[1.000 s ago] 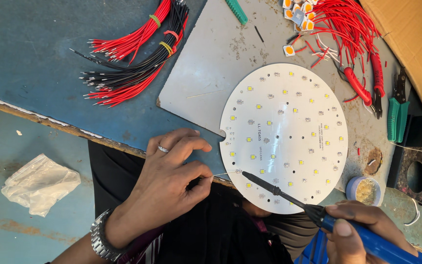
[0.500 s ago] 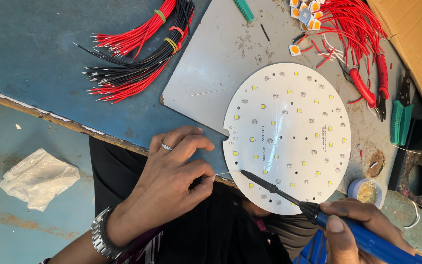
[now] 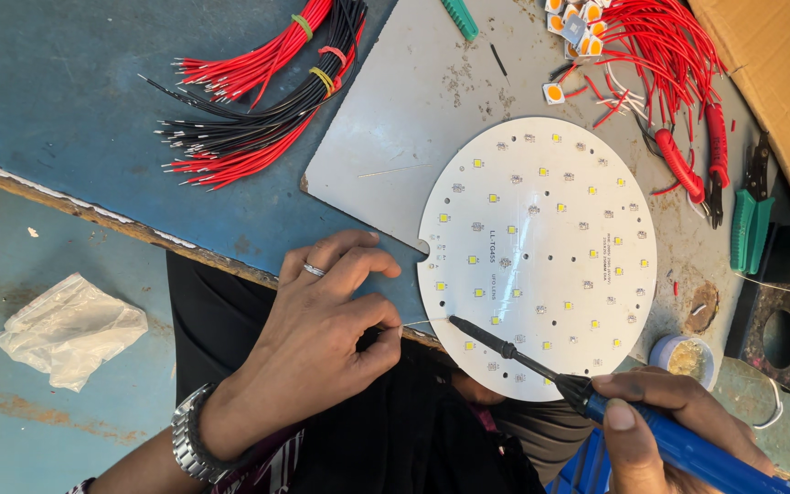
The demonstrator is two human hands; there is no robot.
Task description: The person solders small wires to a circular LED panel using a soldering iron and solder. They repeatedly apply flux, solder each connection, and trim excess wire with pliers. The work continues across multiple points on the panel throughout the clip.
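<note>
Left hand: fingers pinched on a thin solder wire.
Right hand: grasping blue soldering iron, tip on round white LED board.

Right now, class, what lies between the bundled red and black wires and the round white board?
In the head view, only the bare grey sheet separates the wire bundle from the round white board.

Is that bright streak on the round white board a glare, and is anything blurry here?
Head view: yes, glare runs across the middle of the round white board; the left hand, soldering iron and wire bundles look sharp, shadows soft.
</note>
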